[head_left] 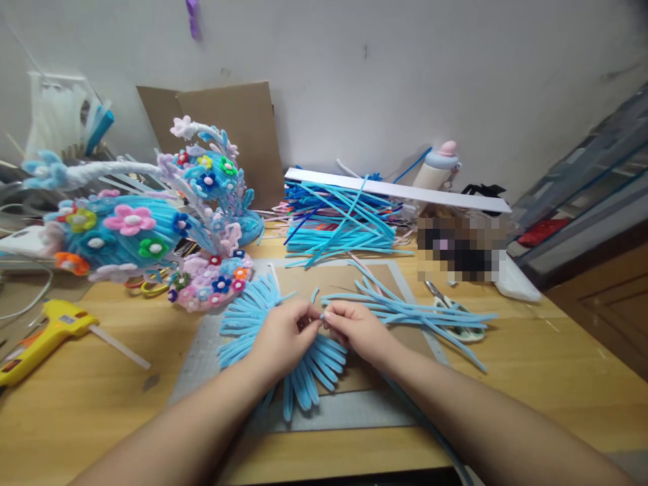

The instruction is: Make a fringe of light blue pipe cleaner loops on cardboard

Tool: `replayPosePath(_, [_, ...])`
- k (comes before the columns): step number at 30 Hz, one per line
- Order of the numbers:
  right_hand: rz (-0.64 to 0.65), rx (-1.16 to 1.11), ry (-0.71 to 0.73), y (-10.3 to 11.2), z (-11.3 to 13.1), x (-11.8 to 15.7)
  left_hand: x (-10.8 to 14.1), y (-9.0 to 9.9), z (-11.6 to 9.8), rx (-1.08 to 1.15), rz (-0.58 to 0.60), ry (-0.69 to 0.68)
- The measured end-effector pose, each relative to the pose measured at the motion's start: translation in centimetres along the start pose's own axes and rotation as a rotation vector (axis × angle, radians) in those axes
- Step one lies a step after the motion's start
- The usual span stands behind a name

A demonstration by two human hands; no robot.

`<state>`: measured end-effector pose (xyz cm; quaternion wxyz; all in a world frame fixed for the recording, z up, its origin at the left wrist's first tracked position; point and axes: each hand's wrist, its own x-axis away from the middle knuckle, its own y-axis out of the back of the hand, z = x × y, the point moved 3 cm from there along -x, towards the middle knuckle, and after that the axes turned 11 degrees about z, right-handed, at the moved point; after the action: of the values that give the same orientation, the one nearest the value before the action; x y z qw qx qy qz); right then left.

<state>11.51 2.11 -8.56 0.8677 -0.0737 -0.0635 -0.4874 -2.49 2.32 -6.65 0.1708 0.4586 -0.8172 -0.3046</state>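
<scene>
My left hand [286, 334] and my right hand [360, 329] meet fingertip to fingertip above the mat, both pinched on a light blue pipe cleaner [322, 318]. Little of it shows between the fingers. Under and around my left hand spreads a fan of looped light blue pipe cleaners [248, 317], partly hidden by that hand and forearm. Beyond my right hand lie several loose blue pipe cleaners [405, 310]. A long blue strand [430, 428] runs below my right forearm towards the table's front edge.
A brown board [399, 337] lies on the grey cutting mat [202, 378]. At left are a yellow glue gun [65, 327] and flower-covered pipe-cleaner pieces [131, 229]. Scissors [463, 331] rest at right. Behind are a pipe-cleaner pile [339, 236], a white strip [395, 189] and a bottle [435, 169].
</scene>
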Motion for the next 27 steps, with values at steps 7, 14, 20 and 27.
replayPosePath(7, [-0.005, -0.209, -0.074, -0.3, -0.2, -0.2, 0.9, -1.1, -1.5, -0.662, 0.043, -0.202])
replayPosePath(14, [0.058, -0.189, -0.089, -0.2, 0.6, 0.3, 1.0, -1.3, -1.6, -0.664, 0.088, -0.171])
replayPosePath(20, [0.130, -0.077, -0.149, 0.2, 0.8, 0.5, 0.3, -0.1, -0.5, -0.309, 0.069, -0.178])
replayPosePath(27, [0.233, -0.168, -0.182, 0.2, 0.5, 0.6, 0.1, 0.2, -0.4, -0.301, 0.127, -0.231])
